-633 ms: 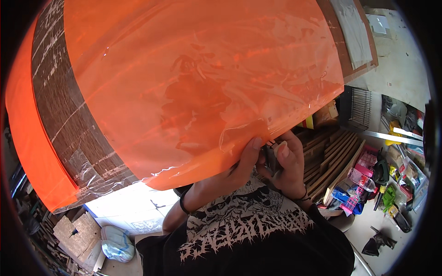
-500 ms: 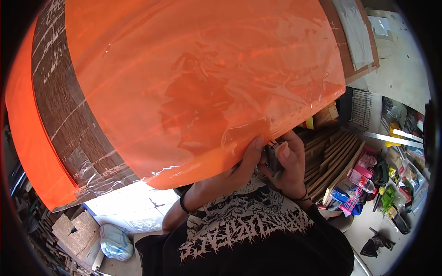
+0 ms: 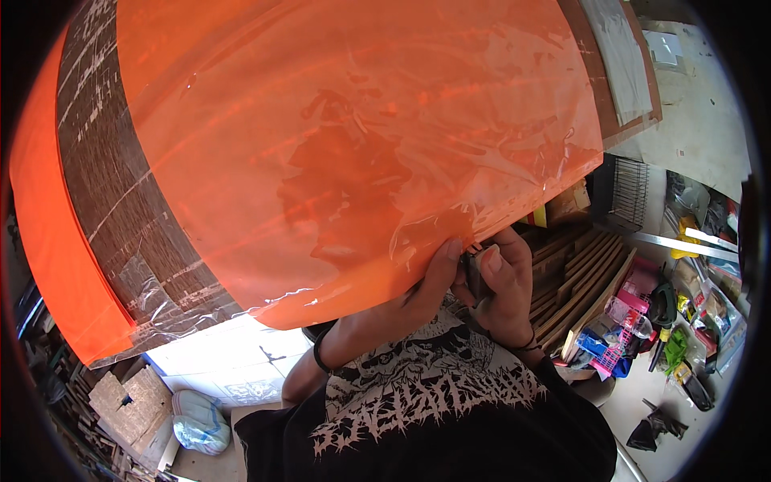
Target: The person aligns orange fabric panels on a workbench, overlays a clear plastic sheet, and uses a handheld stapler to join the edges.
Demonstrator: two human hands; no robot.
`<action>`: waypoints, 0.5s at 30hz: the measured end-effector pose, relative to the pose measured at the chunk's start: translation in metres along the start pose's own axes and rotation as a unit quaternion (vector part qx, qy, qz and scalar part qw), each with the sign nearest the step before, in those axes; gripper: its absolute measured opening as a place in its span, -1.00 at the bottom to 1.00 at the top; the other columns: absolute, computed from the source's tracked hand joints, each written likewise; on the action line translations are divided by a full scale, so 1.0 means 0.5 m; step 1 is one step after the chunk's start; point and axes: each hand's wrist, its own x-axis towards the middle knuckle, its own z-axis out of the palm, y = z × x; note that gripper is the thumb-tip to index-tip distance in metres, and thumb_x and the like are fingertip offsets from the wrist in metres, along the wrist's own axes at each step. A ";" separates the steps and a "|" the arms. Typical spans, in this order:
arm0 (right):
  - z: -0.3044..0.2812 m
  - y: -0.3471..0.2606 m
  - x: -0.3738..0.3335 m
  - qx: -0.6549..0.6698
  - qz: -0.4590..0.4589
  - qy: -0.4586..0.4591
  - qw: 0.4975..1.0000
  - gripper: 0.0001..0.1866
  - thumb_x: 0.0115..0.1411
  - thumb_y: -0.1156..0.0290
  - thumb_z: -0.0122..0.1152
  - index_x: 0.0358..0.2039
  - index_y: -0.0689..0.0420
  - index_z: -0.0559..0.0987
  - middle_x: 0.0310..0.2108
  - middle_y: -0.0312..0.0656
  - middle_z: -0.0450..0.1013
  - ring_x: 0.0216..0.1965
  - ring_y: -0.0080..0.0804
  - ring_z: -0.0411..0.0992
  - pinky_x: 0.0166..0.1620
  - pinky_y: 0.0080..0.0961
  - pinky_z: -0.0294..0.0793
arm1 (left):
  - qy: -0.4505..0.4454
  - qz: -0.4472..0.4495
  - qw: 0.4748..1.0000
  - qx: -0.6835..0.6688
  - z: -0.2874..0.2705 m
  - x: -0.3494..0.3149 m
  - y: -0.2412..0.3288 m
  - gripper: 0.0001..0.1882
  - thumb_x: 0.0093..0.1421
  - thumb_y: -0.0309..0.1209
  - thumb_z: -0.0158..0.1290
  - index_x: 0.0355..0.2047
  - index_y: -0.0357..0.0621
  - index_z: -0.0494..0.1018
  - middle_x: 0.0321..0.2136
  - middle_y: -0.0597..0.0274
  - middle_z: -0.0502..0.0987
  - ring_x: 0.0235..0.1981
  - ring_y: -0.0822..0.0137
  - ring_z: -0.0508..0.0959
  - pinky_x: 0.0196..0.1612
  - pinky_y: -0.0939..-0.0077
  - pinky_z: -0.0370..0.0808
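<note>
A big glossy orange plastic sheet (image 3: 353,185) covers most of the upper view, wrinkled, lying over a brown wood-grain board (image 3: 152,217) that shows as a strip at the left. Its near edge hangs in front of my body. My left hand (image 3: 438,277) pinches that near edge, thumb on top. Close beside it, my right hand (image 3: 506,285) is closed around a small dark tool (image 3: 475,277) whose tip meets the sheet's edge. My fingers cover most of the tool, so its kind cannot be made out.
Wooden slats (image 3: 582,277) are stacked below the sheet on the right. Beyond them lie a pink plastic basket (image 3: 622,337), tools and a black plastic bag (image 3: 657,426). A wire rack (image 3: 630,193) stands farther back. At the lower left are a chipboard piece (image 3: 132,406) and a stuffed bag (image 3: 201,422).
My right thumb and the dark tool have turned slightly at the sheet's edge. My left hand keeps its place, and the sheet has barely moved.
</note>
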 end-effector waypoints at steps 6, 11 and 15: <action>0.000 -0.003 0.001 -0.004 0.003 -0.008 1.000 -0.61 0.28 0.32 0.17 0.02 0.29 0.42 -0.31 -0.28 0.41 -0.46 -0.62 0.37 -0.57 -0.68 0.32 | -0.017 0.015 0.999 0.028 -0.005 0.003 0.000 -0.88 0.23 -0.51 0.10 -0.25 -0.26 0.57 -0.43 0.24 0.61 -0.44 0.33 0.60 -0.37 0.51 0.51; -0.001 -0.002 0.001 -0.010 0.009 0.001 1.000 -0.61 0.28 0.30 0.16 0.01 0.30 0.43 -0.32 -0.26 0.42 -0.46 -0.61 0.37 -0.56 -0.68 0.32 | -0.037 -0.046 0.997 -0.045 -0.008 0.005 0.011 -0.86 0.23 -0.51 0.09 -0.22 -0.27 0.56 -0.41 0.23 0.60 -0.41 0.33 0.60 -0.34 0.50 0.52; 0.001 -0.002 0.001 -0.006 0.010 0.010 1.000 -0.61 0.27 0.31 0.15 0.00 0.31 0.44 -0.32 -0.24 0.43 -0.45 -0.61 0.37 -0.56 -0.69 0.33 | -0.046 -0.058 0.995 -0.059 -0.009 0.005 0.003 -0.86 0.23 -0.51 0.10 -0.22 -0.28 0.56 -0.42 0.23 0.60 -0.41 0.34 0.60 -0.34 0.51 0.52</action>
